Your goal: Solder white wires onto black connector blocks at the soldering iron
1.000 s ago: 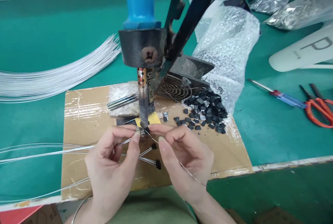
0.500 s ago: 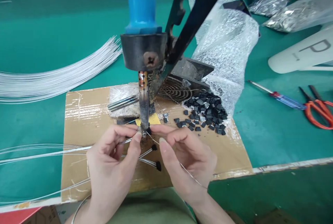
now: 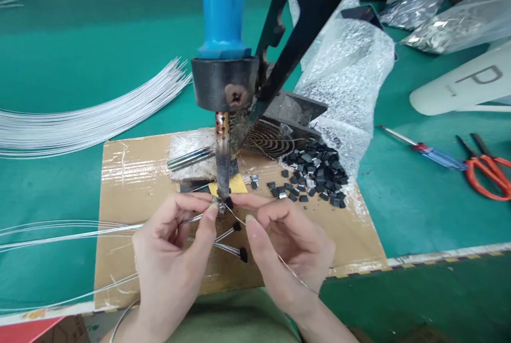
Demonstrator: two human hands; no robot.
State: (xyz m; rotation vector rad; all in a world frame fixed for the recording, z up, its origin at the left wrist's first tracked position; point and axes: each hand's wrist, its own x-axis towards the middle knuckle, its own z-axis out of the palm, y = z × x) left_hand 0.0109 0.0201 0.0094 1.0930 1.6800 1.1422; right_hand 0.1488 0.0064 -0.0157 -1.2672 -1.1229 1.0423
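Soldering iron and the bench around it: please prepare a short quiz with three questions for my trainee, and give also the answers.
1. True or false: the screwdriver lies to the left of the orange-handled scissors.
2. Which holds the thin solder wire? A) left hand; B) right hand; C) neither.
3. Fill in: the handle of the soldering iron is ____ in colour.

Key: 1. True; 2. B; 3. blue.

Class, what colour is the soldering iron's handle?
The handle is blue, showing best in the head view.
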